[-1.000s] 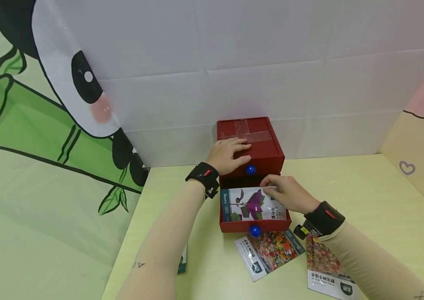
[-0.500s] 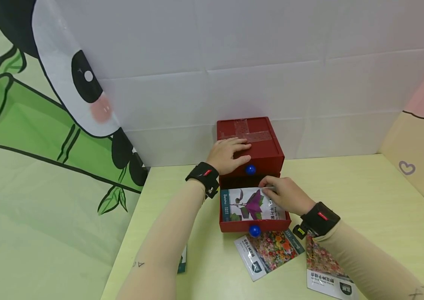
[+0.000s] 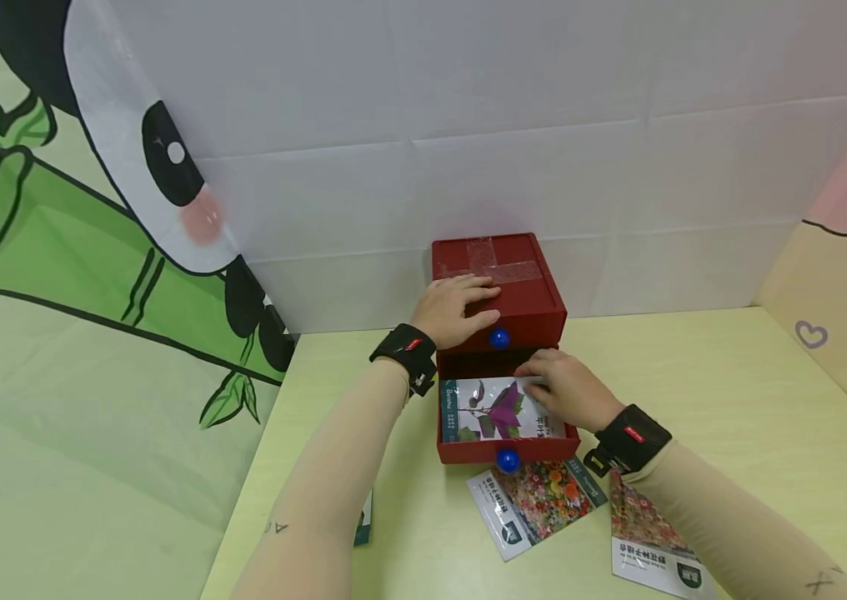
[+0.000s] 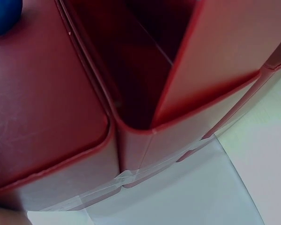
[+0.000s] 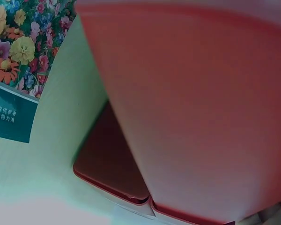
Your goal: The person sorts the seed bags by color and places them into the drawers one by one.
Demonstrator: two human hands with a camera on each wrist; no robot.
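A red two-drawer box point(image 3: 521, 292) with clear tape on top stands against the back wall. Its lower drawer point(image 3: 468, 452) is pulled out, and a packet point(image 3: 483, 410) with a purple plant picture lies in it. My left hand point(image 3: 453, 312) rests on top of the box, fingers spread, near the upper blue knob point(image 3: 499, 338). My right hand point(image 3: 569, 387) pinches the packet's back right part, over the drawer. In the left wrist view the drawer side point(image 4: 220, 51) and the box show close up; the right wrist view shows the drawer's red outside point(image 5: 187, 108).
A flower packet point(image 3: 543, 500) lies in front of the drawer. Another point(image 3: 649, 533) is by the right forearm, partly covered by it. The corner of a further packet point(image 3: 365, 521) shows beside the left forearm. A white printed cloth point(image 3: 528, 117) hangs behind the table.
My right hand has moved slightly left, and the packet in the drawer has shifted a little left with it. My left hand stays on the box.
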